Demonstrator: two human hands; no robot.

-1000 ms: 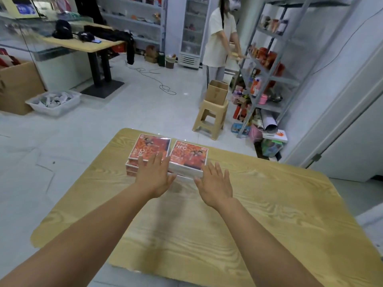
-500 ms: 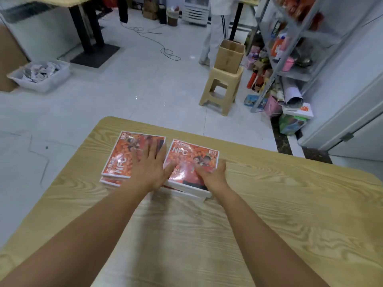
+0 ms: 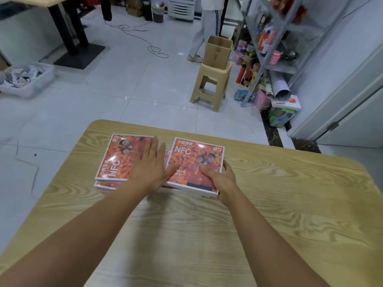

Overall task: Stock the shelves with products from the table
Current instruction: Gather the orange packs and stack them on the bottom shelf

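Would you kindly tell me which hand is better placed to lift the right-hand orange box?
Right. The right hand grips the right-hand box at its near corner, thumb on top, fingers round the edge. The left hand lies flat with straight fingers on the left stack, holding nothing.

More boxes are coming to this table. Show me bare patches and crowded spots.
Bare: the table from the right NFC box stack to the right edge, and the near half around the forearms. Narrow strip left of the left NFC box stack. Crowded: between the stacks, where the left hand lies flat; the right hand grips that stack's near corner.
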